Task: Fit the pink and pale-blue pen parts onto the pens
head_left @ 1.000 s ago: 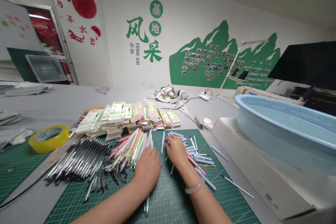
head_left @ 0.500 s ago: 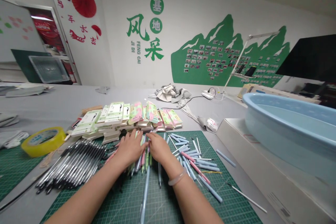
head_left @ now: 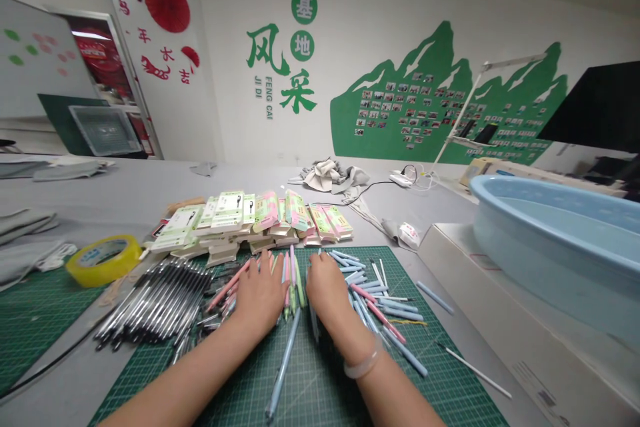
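My left hand (head_left: 260, 297) lies palm down on a heap of pastel pens (head_left: 290, 273) in pink, green and blue on the green cutting mat (head_left: 320, 380). My right hand (head_left: 327, 290) rests palm down just to the right of it, fingers over more pens, with a pale bangle at the wrist. Both hands look flat with the fingers stretched forward. One blue pen (head_left: 281, 367) lies alone on the mat between my forearms. Blue and pink pen parts (head_left: 380, 307) are scattered to the right of my right hand.
Black pen refills (head_left: 155, 307) lie in a bundle at the left. Small packaging boxes (head_left: 250, 220) are stacked behind the pens. A yellow tape roll (head_left: 104, 259) sits at far left. A light blue basin (head_left: 555, 240) stands on a white box (head_left: 505, 320) at the right.
Both hands shifted left from the mat's middle onto the pastel pens, then spread a little apart. The view has drifted slightly.
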Tool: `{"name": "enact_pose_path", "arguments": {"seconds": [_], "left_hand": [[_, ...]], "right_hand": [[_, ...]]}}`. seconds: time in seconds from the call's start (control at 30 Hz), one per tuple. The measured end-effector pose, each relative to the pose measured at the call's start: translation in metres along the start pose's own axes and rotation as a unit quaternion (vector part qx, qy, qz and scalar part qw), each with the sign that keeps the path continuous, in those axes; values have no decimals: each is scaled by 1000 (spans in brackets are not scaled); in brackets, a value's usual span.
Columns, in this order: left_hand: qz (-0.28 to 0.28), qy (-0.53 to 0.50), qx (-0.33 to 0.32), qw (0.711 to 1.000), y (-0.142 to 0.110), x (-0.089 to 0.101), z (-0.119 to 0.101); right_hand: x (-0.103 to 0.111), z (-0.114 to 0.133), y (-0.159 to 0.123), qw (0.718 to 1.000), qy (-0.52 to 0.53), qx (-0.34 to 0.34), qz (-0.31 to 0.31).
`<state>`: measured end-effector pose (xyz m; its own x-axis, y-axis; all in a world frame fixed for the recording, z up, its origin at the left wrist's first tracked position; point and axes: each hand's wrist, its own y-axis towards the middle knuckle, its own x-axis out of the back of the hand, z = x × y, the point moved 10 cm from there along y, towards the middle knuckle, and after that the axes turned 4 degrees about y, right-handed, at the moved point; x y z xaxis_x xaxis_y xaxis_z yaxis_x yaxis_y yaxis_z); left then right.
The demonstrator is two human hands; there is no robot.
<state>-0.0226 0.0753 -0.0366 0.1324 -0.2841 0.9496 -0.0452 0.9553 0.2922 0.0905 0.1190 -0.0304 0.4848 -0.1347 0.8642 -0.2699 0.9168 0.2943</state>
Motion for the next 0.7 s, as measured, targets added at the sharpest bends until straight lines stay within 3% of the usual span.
{"name": "enact_pose_path", "arguments": {"seconds": [0.13,0.3,0.47,0.57,0.7], "left_hand": [[-12,7,8,1000,-8,3,-4],[-36,-1,18,999,-16,19,-9],[-57,-29,-76,995,-53,32,-41],[-38,-60,-120,990,-90,35,-61],[-12,-106,-263,959,-134,42,-97]], "right_hand": [[-12,0,-20,998,-23,2,64],[-22,20,-30,998,-3,21,63],[-22,22,-34,994,66,68,48],[-12,2,-35,987,149,52,27],[12,-33,-40,976,218,20,-10]]}}
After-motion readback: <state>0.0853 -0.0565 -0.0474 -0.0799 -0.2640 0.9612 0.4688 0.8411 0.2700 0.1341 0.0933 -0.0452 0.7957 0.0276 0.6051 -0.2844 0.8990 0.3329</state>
